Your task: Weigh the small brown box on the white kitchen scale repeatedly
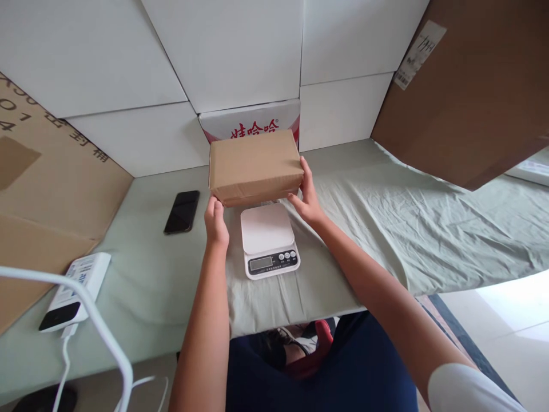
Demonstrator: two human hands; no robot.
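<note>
At the near edge of the view, the person's dark blue trousers (364,372) show below the table, with a white sleeve (467,389) at the lower right. A thick white cable (100,323) arcs across the lower left in front of a white device (79,292), which lies on the pale green cloth (141,274) with a thinner lead plugged into its near end.

Near the cloth's front edge, in the middle, sits a white kitchen scale (268,237), its grey display and buttons facing the person. Just past its platform, the person holds a closed cardboard box (257,160) in both hands, slightly tilted; whether its underside touches anything cannot be told. The left hand (217,222) grips the near left corner, thumb against the front, the other fingers mostly hidden. The right hand (307,194) is spread around the right end, thumb at the lower front edge and fingers along the side.

Left of the box, a dark phone (182,212) lies flat. Behind stand a carton with red lettering (253,117) and stacked white boxes (231,51), flanked by large brown cartons (472,91).
</note>
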